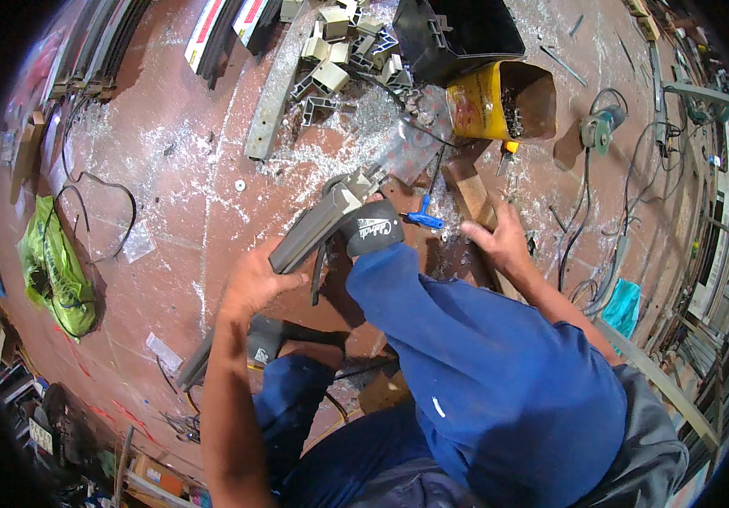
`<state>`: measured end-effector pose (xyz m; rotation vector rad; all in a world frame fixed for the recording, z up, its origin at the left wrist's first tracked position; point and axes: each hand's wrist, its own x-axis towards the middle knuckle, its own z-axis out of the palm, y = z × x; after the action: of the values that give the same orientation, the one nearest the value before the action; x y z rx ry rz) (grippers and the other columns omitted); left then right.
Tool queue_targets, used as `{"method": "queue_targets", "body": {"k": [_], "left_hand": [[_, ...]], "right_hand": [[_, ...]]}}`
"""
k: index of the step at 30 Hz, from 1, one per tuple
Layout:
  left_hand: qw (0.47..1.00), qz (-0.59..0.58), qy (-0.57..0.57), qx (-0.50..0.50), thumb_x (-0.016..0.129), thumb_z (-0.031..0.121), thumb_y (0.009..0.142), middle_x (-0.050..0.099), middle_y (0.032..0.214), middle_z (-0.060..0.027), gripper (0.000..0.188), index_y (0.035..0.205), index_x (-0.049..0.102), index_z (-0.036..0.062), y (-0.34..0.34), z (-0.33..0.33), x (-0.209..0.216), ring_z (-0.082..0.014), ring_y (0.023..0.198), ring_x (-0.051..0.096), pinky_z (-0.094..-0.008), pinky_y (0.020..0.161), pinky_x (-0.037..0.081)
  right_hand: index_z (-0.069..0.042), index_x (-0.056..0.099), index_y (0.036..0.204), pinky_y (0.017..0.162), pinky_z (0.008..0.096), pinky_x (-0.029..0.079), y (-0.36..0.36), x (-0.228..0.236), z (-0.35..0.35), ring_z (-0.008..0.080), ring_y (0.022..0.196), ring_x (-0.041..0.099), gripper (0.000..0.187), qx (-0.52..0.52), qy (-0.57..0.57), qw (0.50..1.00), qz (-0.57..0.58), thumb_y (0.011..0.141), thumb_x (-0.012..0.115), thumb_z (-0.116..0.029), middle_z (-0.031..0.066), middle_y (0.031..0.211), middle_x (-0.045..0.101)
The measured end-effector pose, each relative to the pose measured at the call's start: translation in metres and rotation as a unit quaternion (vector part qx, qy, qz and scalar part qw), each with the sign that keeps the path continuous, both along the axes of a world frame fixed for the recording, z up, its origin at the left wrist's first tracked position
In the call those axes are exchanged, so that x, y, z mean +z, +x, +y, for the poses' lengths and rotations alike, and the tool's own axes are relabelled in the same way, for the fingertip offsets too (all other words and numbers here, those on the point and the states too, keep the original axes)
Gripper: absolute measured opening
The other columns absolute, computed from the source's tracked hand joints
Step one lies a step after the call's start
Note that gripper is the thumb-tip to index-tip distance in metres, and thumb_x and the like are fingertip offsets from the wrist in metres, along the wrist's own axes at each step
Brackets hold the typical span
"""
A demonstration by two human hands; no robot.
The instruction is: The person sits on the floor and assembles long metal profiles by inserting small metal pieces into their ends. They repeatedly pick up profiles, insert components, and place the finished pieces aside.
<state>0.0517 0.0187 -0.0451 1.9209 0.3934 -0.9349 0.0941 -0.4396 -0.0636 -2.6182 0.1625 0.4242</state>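
My left hand [256,286] grips the near end of a short grey aluminium profile [318,222], thumb along its side. The profile slants up to the right, its cut end near my dark shoe [373,227]. My right hand [504,245] is open, thumb stretched to the left, beside a wooden block [468,195]; nothing shows in its grasp. Left of the thumb is a blue-handled hex key [424,217]. Some right-hand fingertips are hard to make out against the block.
Cut profile pieces [330,63] lie in a heap ahead, next to a long metal bar [275,102]. Beyond stand a black case [419,34] and a yellow container [476,102] of small parts. A corded power tool [597,131] is at right, a green bag [60,271] at left.
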Motion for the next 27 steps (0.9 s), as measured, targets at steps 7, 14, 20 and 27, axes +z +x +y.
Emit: {"method": "queue_targets", "body": {"k": [7,14,20,27], "left_hand": [[0.997,0.046,-0.06,0.019,0.09,0.016,0.074,0.072,0.092,-0.003,0.057,0.128,0.074,0.0059,0.014,0.007,-0.001,-0.014,0.078,0.065,-0.0335,0.072,0.054],[0.997,0.054,-0.046,-0.003,0.089,0.018,0.074,0.074,0.096,-0.0036,0.058,0.128,0.073,0.003,0.023,0.002,0.012,-0.0146,0.085,0.066,-0.0325,0.08,0.054],[0.998,0.014,-0.054,0.011,0.088,0.021,0.074,0.074,0.095,-0.0059,0.058,0.127,0.073,0.0019,0.014,0.003,0.006,-0.0159,0.083,0.066,-0.035,0.079,0.055],[1.0,-0.005,-0.016,0.004,0.088,0.021,0.074,0.072,0.086,-0.0081,0.053,0.121,0.075,0.0017,0.015,-0.002,0.012,-0.0178,0.074,0.065,-0.0359,0.071,0.054]], "right_hand": [[-0.001,0.045,0.147,0.1,0.0538,0.053,-0.004,-0.01,-0.016,0.05,0.117,0.066,0.079,0.02,0.009,0.991,0.135,0.089,0.08,-0.042,0.0321,0.124,0.066],[-0.005,0.034,0.16,0.104,0.0516,0.054,0.022,0.036,0.049,0.0484,0.12,0.069,0.095,0.033,0.175,0.975,0.136,0.086,0.078,-0.046,0.0332,0.13,0.069],[-0.006,0.036,0.162,0.107,0.0499,0.052,0.023,0.039,0.064,0.0466,0.125,0.068,0.098,0.005,0.181,0.976,0.123,0.085,0.078,-0.047,0.0326,0.134,0.068],[-0.002,0.038,0.161,0.106,0.0484,0.053,0.028,0.04,0.063,0.0444,0.125,0.069,0.094,0.077,0.146,0.977,0.135,0.087,0.08,-0.041,0.0302,0.132,0.069]]}}
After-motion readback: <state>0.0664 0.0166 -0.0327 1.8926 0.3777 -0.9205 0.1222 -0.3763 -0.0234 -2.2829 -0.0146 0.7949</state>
